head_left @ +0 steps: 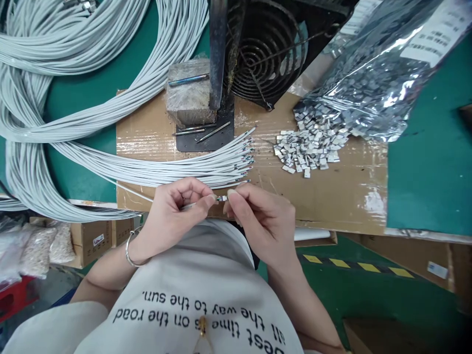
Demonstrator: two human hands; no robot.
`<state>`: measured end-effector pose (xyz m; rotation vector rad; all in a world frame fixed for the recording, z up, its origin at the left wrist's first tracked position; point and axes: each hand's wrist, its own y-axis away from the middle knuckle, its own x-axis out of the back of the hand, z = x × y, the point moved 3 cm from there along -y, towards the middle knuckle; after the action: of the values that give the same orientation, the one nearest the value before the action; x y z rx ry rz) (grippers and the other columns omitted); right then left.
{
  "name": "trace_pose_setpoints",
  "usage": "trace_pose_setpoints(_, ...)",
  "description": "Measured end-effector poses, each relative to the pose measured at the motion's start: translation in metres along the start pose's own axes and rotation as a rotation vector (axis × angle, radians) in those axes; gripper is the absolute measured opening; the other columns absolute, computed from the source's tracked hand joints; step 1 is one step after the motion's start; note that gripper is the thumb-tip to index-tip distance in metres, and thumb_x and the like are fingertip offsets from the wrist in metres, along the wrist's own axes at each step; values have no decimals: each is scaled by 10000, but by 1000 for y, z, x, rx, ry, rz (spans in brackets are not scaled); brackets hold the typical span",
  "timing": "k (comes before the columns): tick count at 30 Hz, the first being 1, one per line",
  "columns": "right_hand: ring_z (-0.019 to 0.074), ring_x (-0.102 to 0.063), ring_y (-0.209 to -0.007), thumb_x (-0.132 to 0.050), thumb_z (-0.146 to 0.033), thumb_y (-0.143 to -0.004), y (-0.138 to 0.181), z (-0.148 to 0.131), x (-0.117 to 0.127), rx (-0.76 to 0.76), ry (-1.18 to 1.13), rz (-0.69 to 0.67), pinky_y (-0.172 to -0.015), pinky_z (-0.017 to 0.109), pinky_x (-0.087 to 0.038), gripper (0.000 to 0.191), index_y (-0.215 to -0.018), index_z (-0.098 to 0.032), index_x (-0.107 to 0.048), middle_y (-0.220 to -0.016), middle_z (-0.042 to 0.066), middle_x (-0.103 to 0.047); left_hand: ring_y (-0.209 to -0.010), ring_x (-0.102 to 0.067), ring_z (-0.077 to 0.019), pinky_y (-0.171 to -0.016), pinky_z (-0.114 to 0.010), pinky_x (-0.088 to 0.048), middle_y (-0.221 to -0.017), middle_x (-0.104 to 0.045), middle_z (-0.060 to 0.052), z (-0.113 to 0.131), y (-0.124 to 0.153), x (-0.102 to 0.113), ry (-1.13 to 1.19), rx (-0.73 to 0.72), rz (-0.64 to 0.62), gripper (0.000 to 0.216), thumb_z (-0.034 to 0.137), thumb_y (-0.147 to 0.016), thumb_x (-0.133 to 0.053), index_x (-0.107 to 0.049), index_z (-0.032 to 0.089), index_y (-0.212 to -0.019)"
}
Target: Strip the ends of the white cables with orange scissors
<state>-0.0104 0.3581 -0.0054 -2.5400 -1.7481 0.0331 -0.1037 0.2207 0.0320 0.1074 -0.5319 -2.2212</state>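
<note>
My left hand (171,214) is closed, pinching a white cable (133,192) close to its stripped end. Facing it, my right hand (267,223) pinches a small silver connector (222,198), which meets the coloured wires at the cable's tip. Whether the wires are fully seated in it, I cannot tell. Just beyond my hands lies a bundle of white cables (165,168), its bared, coloured wire ends pointing right. A loose pile of small metal connectors (313,147) sits farther right on the cardboard sheet (354,196).
A silvery bag (383,98) of connectors lies behind the pile. A black fan (254,59) stands at the back, beside a wrapped block (190,101) with a pen (188,79) on top. Thin metal tools (213,132) rest on a dark plate. Coiled cables (92,44) fill the left.
</note>
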Motion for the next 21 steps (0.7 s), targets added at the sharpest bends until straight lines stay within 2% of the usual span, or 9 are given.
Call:
trace_pose_setpoints(11, 76, -447, -556, -563, -235, -1073, 0, 0, -1, -4, 11, -10, -545, 252, -360, 335, -741, -193, -587, -641, -45, -528, -493, -357, -53, -467, -199, -265, -562, -503, 83, 0, -1, 0, 0, -4, -9, 119, 183, -889, -714, -665, 170, -781)
trace_pose_setpoints(15, 95, -502, -570, -576, -284, -1073, 1, 2, 4, -37, 68, 16, -556, 265, -393, 310, -784, -198, -651, -670, -25, -598, -492, -374, -61, -470, -202, -285, -559, -506, 78, -3, -1, 0, -31, -32, 15, 130, 214, -910, -705, -668, 171, -794)
trace_pose_setpoints(18, 107, -540, -564, -582, -316, -1072, 4, 2, 19, -59, 133, 139, -547, 270, -417, 313, -810, -204, -711, -685, -7, -648, -512, -421, -72, -480, -208, -317, -583, -545, 62, -7, 0, -1, -115, -98, 42, 124, 240, -937, -704, -689, 167, -838)
trace_pose_setpoints(21, 105, -529, -513, -626, -336, -1051, 8, 4, 45, -40, 174, 408, -492, 268, -387, 343, -752, -207, -733, -625, -11, -637, -547, -484, -91, -491, -220, -358, -646, -614, 30, -11, 1, -3, -247, -212, 58, 118, 257, -978, -690, -717, 167, -907)
